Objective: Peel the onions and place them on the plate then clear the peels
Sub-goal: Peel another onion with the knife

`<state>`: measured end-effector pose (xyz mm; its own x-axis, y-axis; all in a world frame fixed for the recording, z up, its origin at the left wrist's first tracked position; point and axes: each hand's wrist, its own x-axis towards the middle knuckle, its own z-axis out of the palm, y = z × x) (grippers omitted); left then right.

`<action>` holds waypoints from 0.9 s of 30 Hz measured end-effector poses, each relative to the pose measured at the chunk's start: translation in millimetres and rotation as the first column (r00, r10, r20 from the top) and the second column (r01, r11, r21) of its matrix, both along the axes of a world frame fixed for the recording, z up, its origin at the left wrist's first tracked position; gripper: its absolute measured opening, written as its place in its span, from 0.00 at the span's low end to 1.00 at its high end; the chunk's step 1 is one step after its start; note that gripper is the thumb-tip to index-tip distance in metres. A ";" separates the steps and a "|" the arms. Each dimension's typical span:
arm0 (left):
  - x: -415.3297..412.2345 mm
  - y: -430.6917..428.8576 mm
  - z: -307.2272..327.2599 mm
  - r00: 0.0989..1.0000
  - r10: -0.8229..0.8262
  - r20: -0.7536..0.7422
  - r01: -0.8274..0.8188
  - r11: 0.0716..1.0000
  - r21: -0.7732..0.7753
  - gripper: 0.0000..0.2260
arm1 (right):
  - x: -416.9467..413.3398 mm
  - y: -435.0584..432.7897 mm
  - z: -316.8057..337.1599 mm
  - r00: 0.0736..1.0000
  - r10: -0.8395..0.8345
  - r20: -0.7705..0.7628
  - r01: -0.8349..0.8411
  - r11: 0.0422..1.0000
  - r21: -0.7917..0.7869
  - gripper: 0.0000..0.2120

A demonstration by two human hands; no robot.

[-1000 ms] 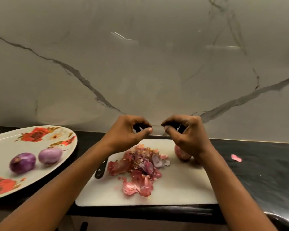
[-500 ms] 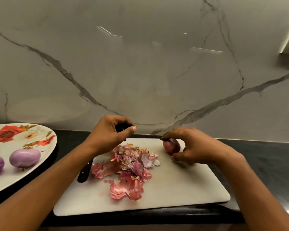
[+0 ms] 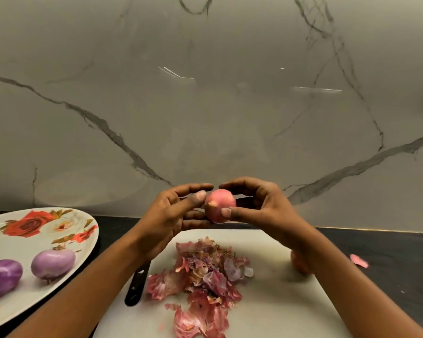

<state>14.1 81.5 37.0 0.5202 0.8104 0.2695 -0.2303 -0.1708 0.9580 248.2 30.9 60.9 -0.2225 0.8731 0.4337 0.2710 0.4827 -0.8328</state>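
Note:
I hold an unpeeled pinkish onion in the air above the far edge of the white cutting board. My right hand grips it from the right with thumb and fingers. My left hand meets it from the left, with the thumb on its tip and fingers under it. A pile of red onion peels lies mid-board. Another unpeeled onion shows partly behind my right forearm. Two peeled purple onions lie on the floral plate at left.
A black knife handle lies at the board's left edge under my left forearm. One loose peel scrap sits on the dark counter at right. A marble wall rises just behind the board.
My right hand has lifted the onion off the board. My left hand has come in to meet it in the air.

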 end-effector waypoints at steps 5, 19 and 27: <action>-5.5 1.3 -0.9 0.990 -0.135 0.047 0.133 0.990 0.041 0.26 | -5.5 -3.2 -5.2 0.999 -0.034 -0.038 0.035 0.999 0.027 0.23; -1.9 0.1 -6.9 0.984 0.093 -0.155 -0.063 0.980 0.186 0.22 | -2.3 -4.9 -19.7 0.904 -0.297 0.307 0.195 0.927 0.321 0.20; -2.3 -0.8 -5.3 0.957 0.165 -0.239 -0.094 0.955 0.282 0.22 | -6.3 -2.3 -25.4 0.882 -0.232 0.410 0.066 0.923 0.380 0.14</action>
<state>11.8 80.7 31.7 0.4953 0.7931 0.3545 0.0595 -0.4381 0.8969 241.9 28.6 35.5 -0.3409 0.7236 0.6002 0.6596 0.6390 -0.3957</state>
